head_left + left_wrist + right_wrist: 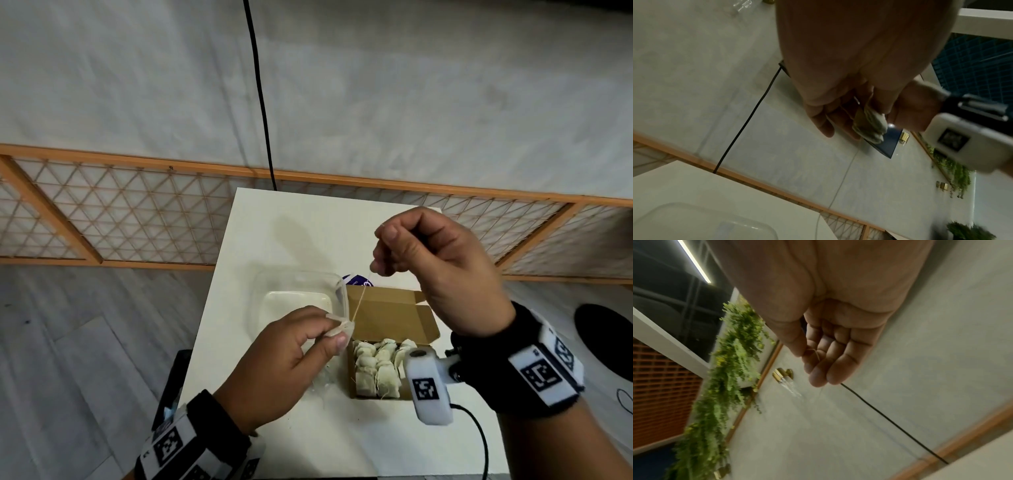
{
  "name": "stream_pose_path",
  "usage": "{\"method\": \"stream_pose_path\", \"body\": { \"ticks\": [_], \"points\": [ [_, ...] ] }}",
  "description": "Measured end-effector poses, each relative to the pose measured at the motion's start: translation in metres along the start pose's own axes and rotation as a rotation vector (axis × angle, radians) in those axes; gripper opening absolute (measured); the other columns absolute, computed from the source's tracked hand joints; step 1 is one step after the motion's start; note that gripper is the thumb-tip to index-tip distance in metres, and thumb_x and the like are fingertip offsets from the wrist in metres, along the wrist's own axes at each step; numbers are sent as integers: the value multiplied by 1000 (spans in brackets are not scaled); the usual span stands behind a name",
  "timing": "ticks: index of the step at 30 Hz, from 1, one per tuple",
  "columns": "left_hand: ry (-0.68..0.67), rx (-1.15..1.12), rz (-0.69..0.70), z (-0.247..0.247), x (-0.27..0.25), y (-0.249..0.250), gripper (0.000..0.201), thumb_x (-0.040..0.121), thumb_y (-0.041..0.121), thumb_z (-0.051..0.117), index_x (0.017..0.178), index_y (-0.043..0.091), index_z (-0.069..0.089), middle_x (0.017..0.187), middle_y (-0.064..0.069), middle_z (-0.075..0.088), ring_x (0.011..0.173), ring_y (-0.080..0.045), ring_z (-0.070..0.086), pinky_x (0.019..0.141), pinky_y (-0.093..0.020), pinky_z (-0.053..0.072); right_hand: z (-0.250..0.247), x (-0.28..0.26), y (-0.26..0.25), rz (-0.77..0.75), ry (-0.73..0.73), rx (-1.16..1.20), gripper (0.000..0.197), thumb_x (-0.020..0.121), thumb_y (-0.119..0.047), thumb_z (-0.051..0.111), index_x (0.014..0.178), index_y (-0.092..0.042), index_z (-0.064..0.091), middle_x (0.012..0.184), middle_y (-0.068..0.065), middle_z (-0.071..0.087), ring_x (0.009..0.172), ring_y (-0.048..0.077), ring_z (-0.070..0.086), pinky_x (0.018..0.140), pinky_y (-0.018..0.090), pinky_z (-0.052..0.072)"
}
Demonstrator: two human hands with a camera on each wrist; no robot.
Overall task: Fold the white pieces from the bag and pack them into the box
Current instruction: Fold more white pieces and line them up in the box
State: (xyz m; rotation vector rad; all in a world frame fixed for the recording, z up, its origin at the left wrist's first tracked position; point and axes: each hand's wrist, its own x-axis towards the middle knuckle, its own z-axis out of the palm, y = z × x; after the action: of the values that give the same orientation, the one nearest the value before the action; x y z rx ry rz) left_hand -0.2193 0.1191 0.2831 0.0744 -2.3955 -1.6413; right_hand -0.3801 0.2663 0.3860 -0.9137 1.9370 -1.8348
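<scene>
My left hand (329,329) pinches a white tea bag (342,329) between thumb and fingers, above the table and just left of the box. In the left wrist view the tea bag (871,125) shows folded against the fingers. A thin string (360,298) runs taut from it up to my right hand (387,253), which pinches its upper end with curled fingers. The string (817,354) crosses the right hand (812,356) in the right wrist view. The open cardboard box (390,315) holds several packed tea bags (376,366) in rows.
A clear plastic container (298,301) stands left of the box on the white table (308,222). A crumpled clear bag (322,383) lies under my left hand. A purple-and-white item (358,279) peeks out behind the box. A black cable (260,96) hangs behind the table.
</scene>
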Motion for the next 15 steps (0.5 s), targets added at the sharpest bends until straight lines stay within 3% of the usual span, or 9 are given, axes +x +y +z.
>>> {"method": "stream_pose_path", "body": {
  "ticks": [3, 5, 8, 10, 11, 13, 15],
  "points": [
    [17, -22, -8, -3, 2, 5, 25, 106, 29, 57, 95, 16, 75, 95, 0, 68, 100, -23, 67, 88, -41, 52, -6, 5, 34, 133, -13, -118, 13, 99, -17, 65, 106, -7, 68, 96, 17, 72, 81, 28, 74, 76, 44, 57],
    [28, -64, -26, -5, 3, 6, 28, 106, 29, 57, 93, 12, 74, 90, -3, 68, 95, -24, 68, 88, -44, 53, -7, 1, 52, 186, -7, -277, 24, 98, -28, 67, 122, -23, 66, 117, -2, 71, 91, 18, 75, 87, 48, 59],
    [11, -199, -138, -9, 5, -1, 34, 104, 34, 60, 87, 8, 73, 89, -11, 74, 93, -25, 73, 90, -51, 54, -3, -12, 58, 219, 17, -442, 39, 95, -41, 68, 132, -39, 58, 120, -24, 67, 99, 2, 71, 93, 39, 57],
    [-15, -250, -217, -10, 6, -8, 49, 99, 51, 62, 88, 3, 71, 94, -27, 71, 89, -28, 70, 91, -61, 52, 1, -22, 54, 188, 34, -439, 33, 95, -41, 68, 127, -40, 60, 114, -19, 71, 101, 0, 70, 90, 36, 57],
    [-33, -264, -245, -10, 6, -10, 54, 97, 56, 62, 89, 4, 72, 94, -29, 70, 86, -31, 67, 91, -64, 51, 3, -27, 51, 157, 37, -430, 26, 96, -39, 68, 122, -38, 64, 111, -15, 72, 101, 2, 70, 88, 36, 58],
    [-40, -294, -284, -11, 6, -11, 50, 96, 55, 63, 94, 8, 76, 93, -16, 77, 87, -38, 69, 96, -63, 52, 8, -36, 46, 62, 15, -437, 11, 96, -33, 69, 106, -31, 72, 104, -11, 72, 97, 10, 70, 83, 35, 57],
    [-58, -330, -331, -12, 7, -10, 57, 94, 59, 64, 97, 2, 74, 98, -11, 75, 88, -36, 68, 98, -64, 49, 13, -44, 43, -11, -53, -484, 6, 96, -34, 70, 95, -30, 74, 96, -9, 70, 92, 15, 69, 78, 35, 55]
  ]
}}
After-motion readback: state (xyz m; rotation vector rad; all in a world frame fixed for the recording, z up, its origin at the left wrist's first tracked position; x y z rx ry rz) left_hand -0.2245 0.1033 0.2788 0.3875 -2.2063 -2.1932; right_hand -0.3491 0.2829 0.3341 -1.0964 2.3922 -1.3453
